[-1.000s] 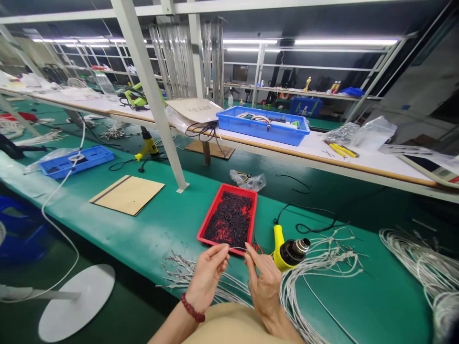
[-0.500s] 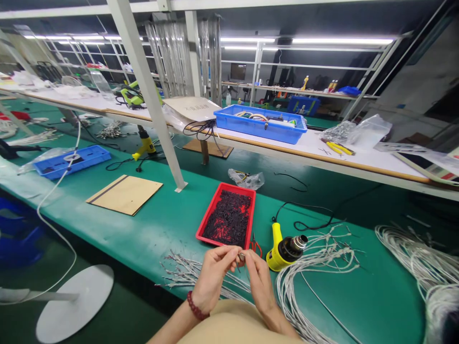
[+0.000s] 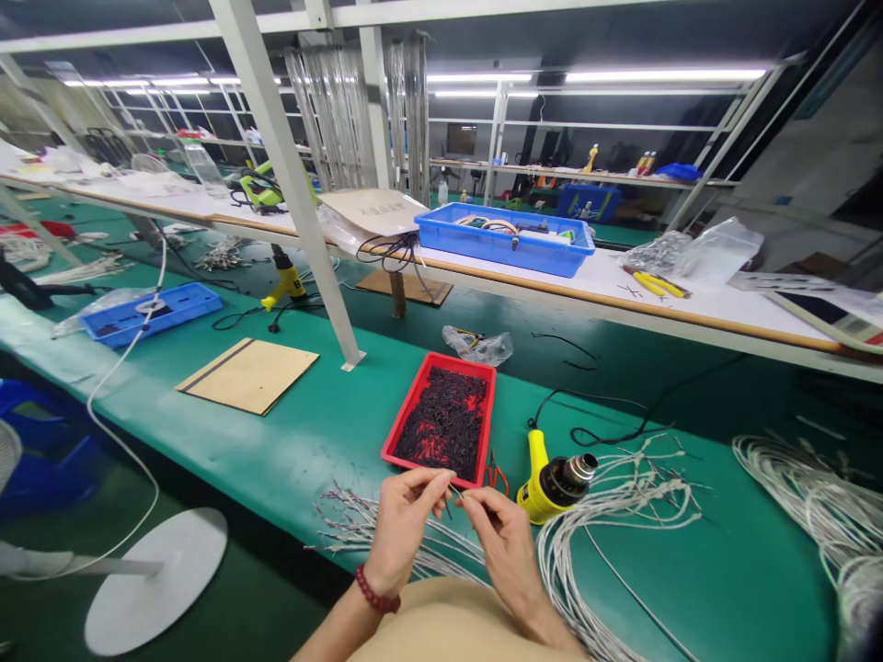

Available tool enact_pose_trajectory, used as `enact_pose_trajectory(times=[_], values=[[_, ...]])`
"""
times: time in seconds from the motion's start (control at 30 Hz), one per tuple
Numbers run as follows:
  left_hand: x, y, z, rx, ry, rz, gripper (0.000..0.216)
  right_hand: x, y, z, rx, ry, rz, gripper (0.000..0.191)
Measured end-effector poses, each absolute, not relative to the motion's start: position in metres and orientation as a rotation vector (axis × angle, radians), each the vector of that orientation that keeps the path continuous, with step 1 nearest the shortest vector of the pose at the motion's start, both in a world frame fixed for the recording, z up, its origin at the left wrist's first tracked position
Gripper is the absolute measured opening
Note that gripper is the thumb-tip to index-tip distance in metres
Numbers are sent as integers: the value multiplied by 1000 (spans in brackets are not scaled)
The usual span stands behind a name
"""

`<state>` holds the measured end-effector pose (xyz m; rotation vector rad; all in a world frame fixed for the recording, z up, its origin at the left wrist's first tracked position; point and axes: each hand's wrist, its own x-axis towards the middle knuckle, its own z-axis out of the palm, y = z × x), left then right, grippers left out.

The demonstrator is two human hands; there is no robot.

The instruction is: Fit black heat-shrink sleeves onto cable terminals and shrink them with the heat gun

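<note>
My left hand [image 3: 402, 529] and my right hand [image 3: 506, 542] meet just in front of the red tray [image 3: 398, 432], which is full of small dark tube pieces. Both hands pinch the end of a thin white wire [image 3: 456, 494] between thumb and fingertips; a tiny dark piece seems to sit by the left fingertips. A red bead bracelet is on my left wrist. Finished wire ends [image 3: 351, 524] lie fanned out left of my hands. A yellow heat gun [image 3: 552, 478] lies right of the tray, nozzle pointing right.
Coils of white wire [image 3: 621, 515] spread over the green bench to the right, more at the far right [image 3: 814, 506]. A wooden board [image 3: 248, 374], a blue tray [image 3: 148, 311], a plastic bag [image 3: 479, 348] and a white shelf post [image 3: 303, 211] stand beyond. Red-handled snips [image 3: 493, 473] lie beside the tray.
My hands, apart a second ago with the wire stretched between them, have come together at the wire's end and stay pinched there.
</note>
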<state>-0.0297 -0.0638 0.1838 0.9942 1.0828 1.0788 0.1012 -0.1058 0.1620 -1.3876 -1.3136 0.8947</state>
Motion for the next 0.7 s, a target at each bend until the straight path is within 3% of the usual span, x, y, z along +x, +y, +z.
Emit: enact_pose_trajectory(times=[0.43, 0.7], values=[[-33, -59, 171, 964, 1152, 1164, 18, 97, -112, 167, -1465, -1426, 871, 25], [-47, -37, 165, 499, 1090, 1319, 22, 101, -118, 169, -1476, -1366, 826, 24]])
